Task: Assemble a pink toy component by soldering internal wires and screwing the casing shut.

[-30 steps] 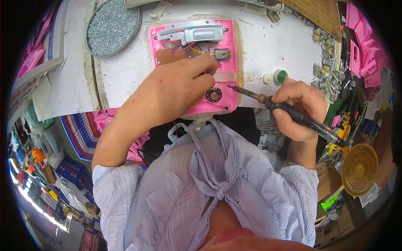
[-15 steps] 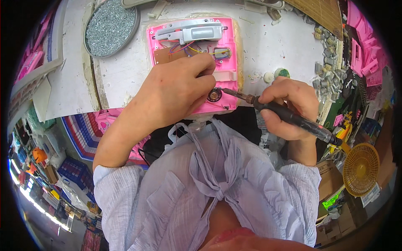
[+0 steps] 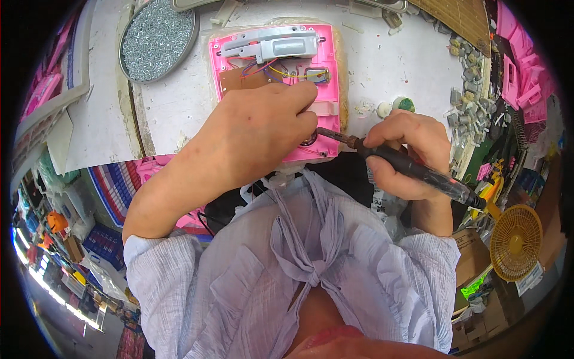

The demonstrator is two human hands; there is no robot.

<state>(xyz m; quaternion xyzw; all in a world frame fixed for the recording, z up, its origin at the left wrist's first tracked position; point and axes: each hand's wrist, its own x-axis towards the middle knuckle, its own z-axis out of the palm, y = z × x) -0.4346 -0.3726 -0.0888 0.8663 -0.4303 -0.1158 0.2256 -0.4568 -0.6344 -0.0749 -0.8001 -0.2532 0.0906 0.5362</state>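
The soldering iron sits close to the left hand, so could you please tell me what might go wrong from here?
If the soldering iron is hot, a slip could burn the left hand, right beside its tip. The tip also lies over the pink casing, so stray contact might mark or melt it.

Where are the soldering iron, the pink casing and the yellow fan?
Soldering iron (image 3: 410, 167): head view, black handle.
Pink casing (image 3: 329, 93): head view, bare right side.
Yellow fan (image 3: 515, 242): head view, round grille's middle.
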